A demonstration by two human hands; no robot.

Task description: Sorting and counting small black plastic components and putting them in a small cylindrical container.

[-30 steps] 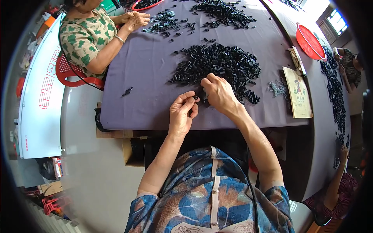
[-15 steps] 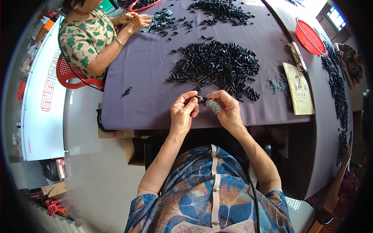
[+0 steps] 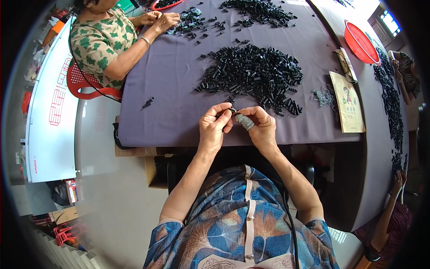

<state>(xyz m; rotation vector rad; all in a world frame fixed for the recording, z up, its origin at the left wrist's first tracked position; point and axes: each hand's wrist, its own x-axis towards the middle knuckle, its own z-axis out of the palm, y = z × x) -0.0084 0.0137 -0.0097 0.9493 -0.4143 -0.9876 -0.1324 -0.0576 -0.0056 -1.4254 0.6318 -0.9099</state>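
We're pinching a black piece (image 3: 232, 110) between left fingers (image 3: 223, 119), right fingers (image 3: 253, 112) curled, their hold unclear; any slackening is risking a drop toward the twelve-o'clock pile (image 3: 255, 74).

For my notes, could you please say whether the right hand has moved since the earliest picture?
Yes: the right hand moved from the pile toward the near table edge.

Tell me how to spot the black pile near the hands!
Find the big purplish-grey table. Past the left hand and right hand at its near edge sits the black pile of little pieces, much closer than the black heap beyond it.
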